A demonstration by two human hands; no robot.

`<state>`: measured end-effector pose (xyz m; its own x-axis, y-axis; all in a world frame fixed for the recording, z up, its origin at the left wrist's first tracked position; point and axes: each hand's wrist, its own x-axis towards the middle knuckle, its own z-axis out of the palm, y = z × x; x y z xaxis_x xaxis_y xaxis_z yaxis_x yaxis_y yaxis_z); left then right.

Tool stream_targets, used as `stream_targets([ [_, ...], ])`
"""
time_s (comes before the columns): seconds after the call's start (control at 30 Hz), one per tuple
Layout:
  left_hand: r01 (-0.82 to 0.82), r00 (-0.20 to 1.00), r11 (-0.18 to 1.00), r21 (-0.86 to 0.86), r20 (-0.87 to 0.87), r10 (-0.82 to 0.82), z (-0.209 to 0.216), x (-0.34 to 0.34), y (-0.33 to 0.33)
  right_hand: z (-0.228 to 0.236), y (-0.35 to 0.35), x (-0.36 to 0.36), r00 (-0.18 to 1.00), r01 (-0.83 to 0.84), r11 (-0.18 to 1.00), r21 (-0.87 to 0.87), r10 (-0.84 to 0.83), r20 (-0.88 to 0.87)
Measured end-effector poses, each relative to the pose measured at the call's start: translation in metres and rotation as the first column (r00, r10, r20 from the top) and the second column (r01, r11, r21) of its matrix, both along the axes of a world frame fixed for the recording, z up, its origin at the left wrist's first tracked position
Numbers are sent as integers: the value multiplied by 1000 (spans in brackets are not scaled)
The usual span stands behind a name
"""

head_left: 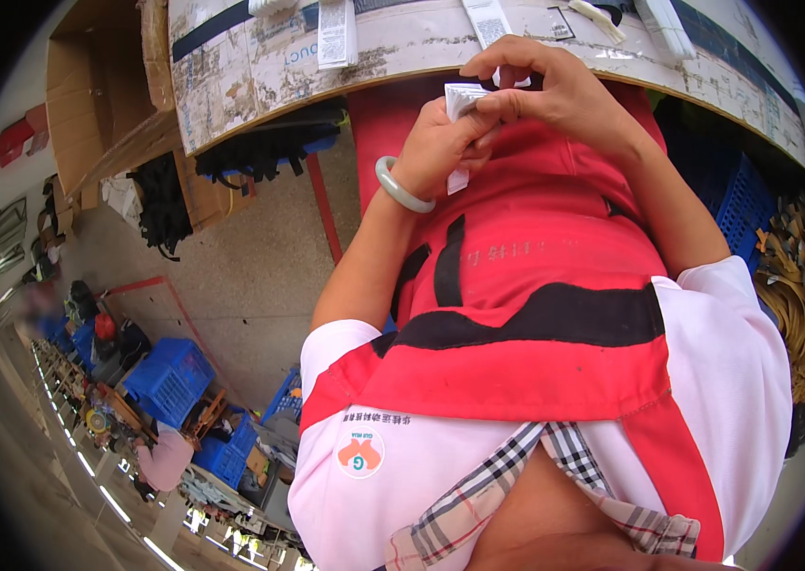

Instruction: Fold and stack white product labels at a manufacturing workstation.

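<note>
Held in front of my red apron (536,209), a small folded stack of white paper or fabric labels (460,96) sits in my left hand (433,150). Its fingers are wrapped round the stack, and a white end pokes out below them. A pale bangle (403,187) circles that wrist. My right hand (564,93) meets the stack from the other side, thumb and fingertips pinched at its upper corner. A bit of white shows between these fingers; how much they grip is partly hidden. Both hands are by the near edge of the worn, white-covered table (250,81).
On the table lie strips of printed white labels (337,36) and a white bundle (666,29). Left stands a cardboard box (102,95); black straps (274,143) hang beneath the table. At right are a blue crate (737,209) and brown straps (795,285). A person in pink (170,464) is beyond blue crates (170,381).
</note>
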<state>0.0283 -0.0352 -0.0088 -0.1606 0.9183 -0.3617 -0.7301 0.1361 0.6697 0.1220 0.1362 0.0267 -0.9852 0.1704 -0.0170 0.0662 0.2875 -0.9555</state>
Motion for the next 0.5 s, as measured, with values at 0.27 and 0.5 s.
stream_targets([
  [0.27,29,986,999,-38,-162,-35,6,0,3,-8,4,-8,997,62,995,-78,-59,39],
  [0.5,-112,987,986,-122,-129,96,1,-1,13,-37,51,-47,907,361,710,605,-118,-404],
])
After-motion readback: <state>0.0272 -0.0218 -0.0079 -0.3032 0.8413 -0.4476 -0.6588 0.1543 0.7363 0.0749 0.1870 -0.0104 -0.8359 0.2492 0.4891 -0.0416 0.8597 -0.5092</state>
